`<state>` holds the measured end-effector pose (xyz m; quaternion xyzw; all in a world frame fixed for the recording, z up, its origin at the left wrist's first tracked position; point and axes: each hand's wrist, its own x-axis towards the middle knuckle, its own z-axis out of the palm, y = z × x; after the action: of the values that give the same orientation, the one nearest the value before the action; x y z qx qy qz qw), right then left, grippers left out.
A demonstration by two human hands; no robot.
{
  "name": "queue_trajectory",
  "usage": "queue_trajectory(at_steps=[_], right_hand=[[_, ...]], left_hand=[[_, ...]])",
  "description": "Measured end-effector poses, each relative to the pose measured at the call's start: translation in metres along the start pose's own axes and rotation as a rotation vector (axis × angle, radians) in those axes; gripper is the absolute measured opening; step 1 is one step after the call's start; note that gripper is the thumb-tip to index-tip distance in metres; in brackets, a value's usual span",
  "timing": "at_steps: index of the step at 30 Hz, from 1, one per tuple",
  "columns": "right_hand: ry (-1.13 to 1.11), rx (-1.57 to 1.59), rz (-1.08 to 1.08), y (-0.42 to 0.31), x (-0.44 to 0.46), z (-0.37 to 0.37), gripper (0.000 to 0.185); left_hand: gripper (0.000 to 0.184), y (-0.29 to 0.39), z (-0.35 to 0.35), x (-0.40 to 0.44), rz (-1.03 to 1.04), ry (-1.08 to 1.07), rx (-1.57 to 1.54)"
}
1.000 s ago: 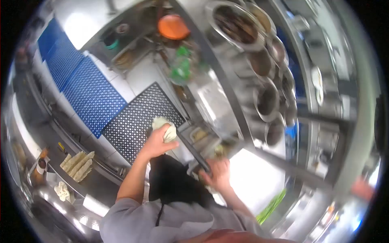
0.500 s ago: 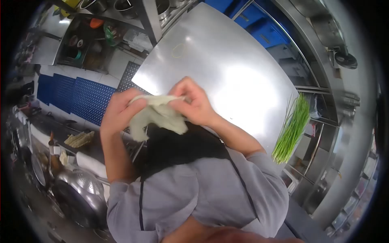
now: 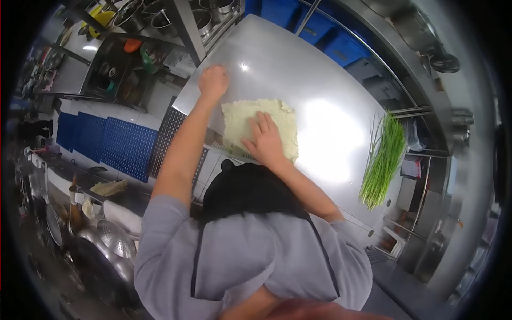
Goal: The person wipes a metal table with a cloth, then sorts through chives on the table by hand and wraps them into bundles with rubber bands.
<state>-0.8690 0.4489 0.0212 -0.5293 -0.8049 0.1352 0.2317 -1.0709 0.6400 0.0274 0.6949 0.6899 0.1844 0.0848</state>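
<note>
A pale yellow-green cloth (image 3: 238, 118) lies spread on the steel table (image 3: 288, 58), reaching its near edge. My right hand (image 3: 265, 141) rests on the cloth with its fingers extended. Beyond the cloth's left side, my left hand (image 3: 214, 82) is at the table's left edge with its fingers curled closed. What it holds, if anything, is hidden. A bundle of long green chives (image 3: 383, 162) lies along the right edge of the table, apart from both hands.
Blue bins (image 3: 341, 50) sit on a rack behind the table. A metal post (image 3: 184, 29) and steel pots (image 3: 201, 21) stand at the back left. Blue perforated mats (image 3: 125, 146) cover the floor on the left. A perforated ladle (image 3: 114, 240) is at lower left.
The cloth has gone from bunched between both hands to spread on the table. My left hand has moved forward toward where a thin yellow ring lay; my right hand now presses the cloth.
</note>
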Motion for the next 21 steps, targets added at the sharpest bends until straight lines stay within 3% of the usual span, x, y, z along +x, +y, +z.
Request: queue_trajectory(at_steps=[1,7,10,15,21], right_hand=[[-0.002,-0.059,-0.005,-0.003,0.002,0.005,0.065],[-0.139,-0.295,-0.097,-0.013,0.011,0.02,0.074],[-0.211,-0.297,-0.179,-0.02,0.028,0.023,0.073],[-0.218,-0.216,-0.349,-0.044,0.097,0.066,0.07],[-0.198,-0.083,-0.417,-0.017,0.206,0.107,0.07]], left_hand=[[0.023,-0.003,0.004,0.004,-0.058,-0.049,-0.001],[0.019,-0.026,0.029,0.011,0.114,-0.044,0.104],[0.015,-0.038,0.004,0.004,0.175,0.239,-0.035],[0.014,-0.103,-0.062,-0.044,-0.046,0.309,-0.903],[0.026,-0.13,-0.093,-0.154,-0.587,0.479,-1.593]])
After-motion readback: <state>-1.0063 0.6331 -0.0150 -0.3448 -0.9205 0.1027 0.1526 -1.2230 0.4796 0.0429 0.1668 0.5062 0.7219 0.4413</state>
